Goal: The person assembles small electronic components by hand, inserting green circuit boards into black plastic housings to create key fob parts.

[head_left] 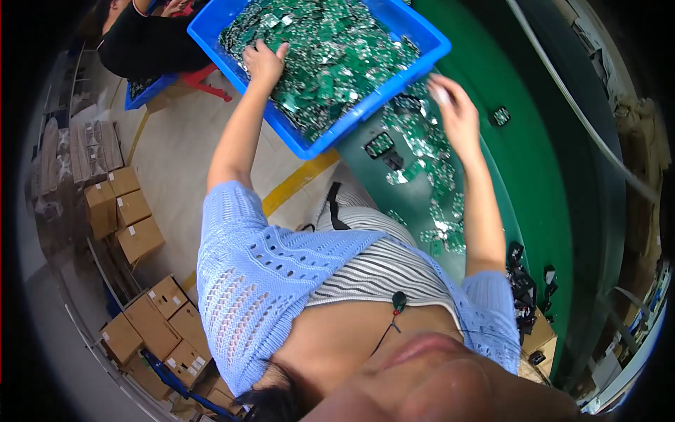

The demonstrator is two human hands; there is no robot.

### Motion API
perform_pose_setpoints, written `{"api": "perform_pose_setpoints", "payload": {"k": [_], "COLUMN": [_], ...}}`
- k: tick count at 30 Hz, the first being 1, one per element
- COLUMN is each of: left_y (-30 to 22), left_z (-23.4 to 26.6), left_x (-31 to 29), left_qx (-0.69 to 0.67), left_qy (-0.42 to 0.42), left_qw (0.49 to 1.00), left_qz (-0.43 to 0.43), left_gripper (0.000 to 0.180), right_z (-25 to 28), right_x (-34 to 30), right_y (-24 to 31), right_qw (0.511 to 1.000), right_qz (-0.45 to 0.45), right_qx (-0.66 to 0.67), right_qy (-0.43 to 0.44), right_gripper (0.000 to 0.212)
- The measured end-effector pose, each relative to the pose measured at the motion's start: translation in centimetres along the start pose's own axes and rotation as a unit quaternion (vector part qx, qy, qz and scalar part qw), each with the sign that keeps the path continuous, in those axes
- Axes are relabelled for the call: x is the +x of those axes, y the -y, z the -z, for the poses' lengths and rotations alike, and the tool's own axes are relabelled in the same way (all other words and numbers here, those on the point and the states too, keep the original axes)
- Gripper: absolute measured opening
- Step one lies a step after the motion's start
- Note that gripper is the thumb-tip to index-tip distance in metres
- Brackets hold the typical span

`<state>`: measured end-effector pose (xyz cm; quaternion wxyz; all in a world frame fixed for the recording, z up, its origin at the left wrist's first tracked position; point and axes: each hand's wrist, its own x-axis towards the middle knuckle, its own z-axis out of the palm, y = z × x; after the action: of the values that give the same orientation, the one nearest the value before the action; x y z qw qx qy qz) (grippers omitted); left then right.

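A large blue plastic bin [362, 109], heaped with small green circuit boards [330, 56], stands at the top middle. My left hand [264, 65] rests on the heap near the bin's left side, its thumb and fingers apart. Just outside the bin's right corner is my right hand [458, 116], with the fingers curled together. Something pale shows at its fingertips, too blurred to name. Beneath that hand, loose circuit boards [422, 137] lie scattered on the green table. A black-framed board [380, 145] lies left of them.
To the right runs a green table surface [527, 183], with one small black-framed part [500, 116] on it. Black parts [520, 288] are piled near my right elbow. Cardboard boxes [140, 235] stand on the left. At upper left sits another person [151, 39] beside a smaller blue bin [149, 91].
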<state>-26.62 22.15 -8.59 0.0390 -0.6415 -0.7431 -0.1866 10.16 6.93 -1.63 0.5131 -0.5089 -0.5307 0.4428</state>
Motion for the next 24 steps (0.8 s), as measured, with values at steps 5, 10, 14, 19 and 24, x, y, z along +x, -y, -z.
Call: {"api": "perform_pose_setpoints", "payload": {"k": [5, 10, 14, 19, 24], "left_y": [4.7, 0.1, -0.4, 0.7, -0.3], "left_z": [-2.1, -3.1, -0.8, -0.3, -0.3], "left_x": [7.1, 3.1, 0.9, 1.6, -0.5], "left_qx": [-0.019, -0.023, -0.02, -0.002, -0.113], "left_qy": [0.201, 0.174, 0.155, 0.135, 0.112], "left_qw": [0.938, 0.97, 0.986, 0.99, 0.987], "left_qz": [0.283, 0.17, 0.062, -0.037, -0.021], "left_gripper": [0.099, 0.096, 0.075, 0.063, 0.056], "right_z": [-10.2, -15.1, -18.8, -20.5, -19.0], "right_x": [16.7, 18.8, 15.7, 15.2, 16.0], "right_y": [-7.2, -9.7, -8.4, -7.8, -7.0], "right_qw": [0.946, 0.83, 0.847, 0.881, 0.878], "right_qz": [-0.1, -0.257, -0.203, -0.236, -0.243], "right_qx": [-0.307, -0.486, -0.481, -0.389, -0.358], "right_qy": [0.039, 0.093, 0.101, 0.131, 0.207], "right_gripper": [0.067, 0.067, 0.061, 0.062, 0.08]}}
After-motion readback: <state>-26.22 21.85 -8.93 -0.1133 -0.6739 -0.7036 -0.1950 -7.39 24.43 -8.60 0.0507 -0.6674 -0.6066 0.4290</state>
